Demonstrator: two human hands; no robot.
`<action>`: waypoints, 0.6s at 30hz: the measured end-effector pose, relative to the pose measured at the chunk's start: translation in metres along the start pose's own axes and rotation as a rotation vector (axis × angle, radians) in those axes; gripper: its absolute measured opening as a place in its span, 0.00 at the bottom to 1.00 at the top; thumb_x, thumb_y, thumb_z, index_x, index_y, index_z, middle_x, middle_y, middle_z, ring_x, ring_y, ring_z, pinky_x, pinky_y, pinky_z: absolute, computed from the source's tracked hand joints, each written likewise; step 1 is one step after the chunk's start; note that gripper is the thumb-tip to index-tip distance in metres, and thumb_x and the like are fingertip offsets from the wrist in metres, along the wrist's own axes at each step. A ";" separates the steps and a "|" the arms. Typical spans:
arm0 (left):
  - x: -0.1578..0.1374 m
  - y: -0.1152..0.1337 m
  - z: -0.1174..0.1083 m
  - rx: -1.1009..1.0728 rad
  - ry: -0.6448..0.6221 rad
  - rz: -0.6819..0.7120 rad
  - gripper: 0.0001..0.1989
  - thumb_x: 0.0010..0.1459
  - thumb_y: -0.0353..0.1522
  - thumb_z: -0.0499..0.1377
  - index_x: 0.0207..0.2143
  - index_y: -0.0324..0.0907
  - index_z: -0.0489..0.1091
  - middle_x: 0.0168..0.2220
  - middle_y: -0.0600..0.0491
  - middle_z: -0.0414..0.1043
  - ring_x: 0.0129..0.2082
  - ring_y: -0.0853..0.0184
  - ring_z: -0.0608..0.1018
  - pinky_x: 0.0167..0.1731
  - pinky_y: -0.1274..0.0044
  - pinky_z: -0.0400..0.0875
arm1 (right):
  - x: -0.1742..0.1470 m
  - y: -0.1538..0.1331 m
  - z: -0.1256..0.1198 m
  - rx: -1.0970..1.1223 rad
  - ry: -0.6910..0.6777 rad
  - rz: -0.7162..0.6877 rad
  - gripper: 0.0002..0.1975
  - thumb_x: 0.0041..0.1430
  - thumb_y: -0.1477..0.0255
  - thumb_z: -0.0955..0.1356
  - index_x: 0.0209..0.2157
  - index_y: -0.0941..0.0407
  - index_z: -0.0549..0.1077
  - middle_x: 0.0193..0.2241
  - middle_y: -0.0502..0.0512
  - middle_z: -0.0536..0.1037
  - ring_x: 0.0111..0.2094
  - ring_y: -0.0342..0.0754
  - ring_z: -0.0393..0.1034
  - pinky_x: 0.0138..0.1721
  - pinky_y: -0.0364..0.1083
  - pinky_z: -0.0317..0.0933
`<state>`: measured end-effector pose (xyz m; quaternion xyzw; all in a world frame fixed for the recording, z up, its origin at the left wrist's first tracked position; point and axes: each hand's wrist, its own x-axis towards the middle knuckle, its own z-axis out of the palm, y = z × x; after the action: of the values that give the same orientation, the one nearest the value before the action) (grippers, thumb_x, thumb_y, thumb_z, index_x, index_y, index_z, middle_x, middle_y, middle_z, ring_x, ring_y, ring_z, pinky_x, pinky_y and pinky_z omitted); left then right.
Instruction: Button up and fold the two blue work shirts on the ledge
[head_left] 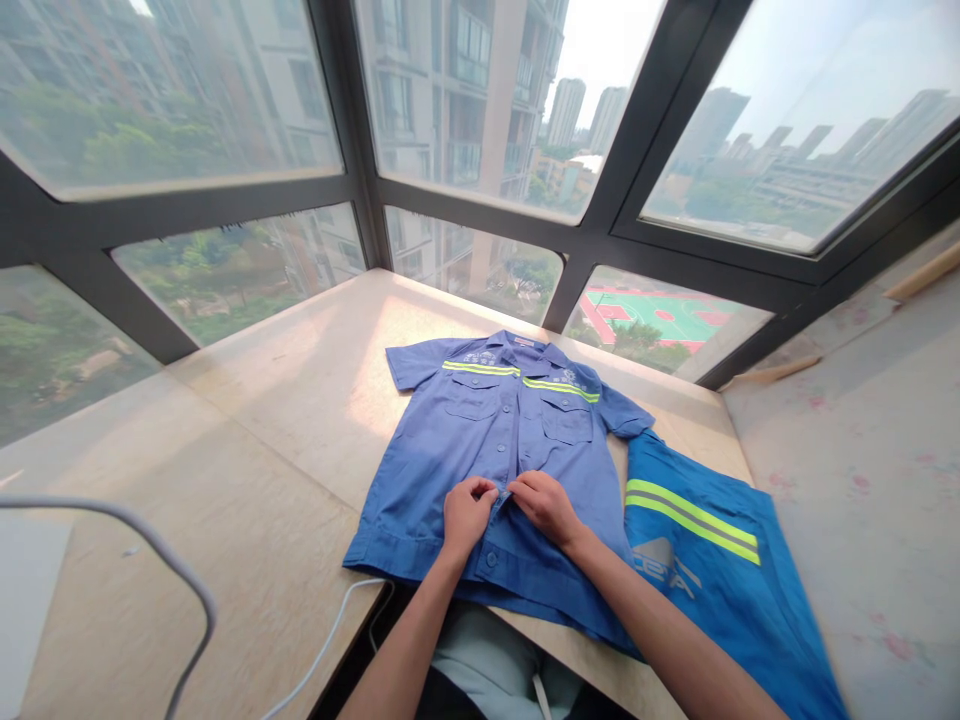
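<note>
A blue short-sleeved work shirt (420,480) with yellow reflective stripes lies spread face up, its collar toward the window. Along its front placket several buttons show, and the upper front hangs slightly apart. My left hand (469,510) pinches one edge of the placket low on the shirt. Close beside it, my right hand (544,505) grips the other edge, fingertips nearly meeting the left ones. Whatever button lies between the fingertips is mostly hidden. Below the hands, a button (491,560) is visible on the hem band.
A brighter blue folded garment (697,590) with a reflective stripe lies at the right, partly against the shirt. A thick grey cable (187,580) arches at the left; a thin white cable (322,650) runs over the sill's (247,450) front edge. Dark-framed windows (367,200) border the back.
</note>
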<state>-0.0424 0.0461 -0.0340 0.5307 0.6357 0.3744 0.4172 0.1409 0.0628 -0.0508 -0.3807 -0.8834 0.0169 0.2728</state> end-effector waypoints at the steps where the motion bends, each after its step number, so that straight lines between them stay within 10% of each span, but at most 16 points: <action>1: 0.000 0.000 0.000 -0.005 -0.003 -0.004 0.05 0.51 0.30 0.61 0.28 0.41 0.77 0.28 0.54 0.79 0.30 0.66 0.78 0.34 0.76 0.69 | -0.001 0.000 -0.001 0.005 0.006 -0.002 0.13 0.70 0.74 0.61 0.34 0.55 0.75 0.30 0.55 0.74 0.32 0.47 0.65 0.35 0.46 0.56; 18: 0.005 0.002 -0.002 0.011 -0.072 -0.022 0.06 0.53 0.29 0.60 0.29 0.40 0.78 0.29 0.52 0.81 0.31 0.64 0.80 0.35 0.75 0.70 | -0.006 0.002 0.013 0.004 0.018 -0.057 0.17 0.69 0.76 0.60 0.52 0.51 0.75 0.32 0.55 0.75 0.31 0.46 0.66 0.33 0.45 0.60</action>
<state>-0.0441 0.0512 -0.0325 0.5391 0.6280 0.3471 0.4410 0.1394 0.0628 -0.0651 -0.3551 -0.8913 0.0076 0.2818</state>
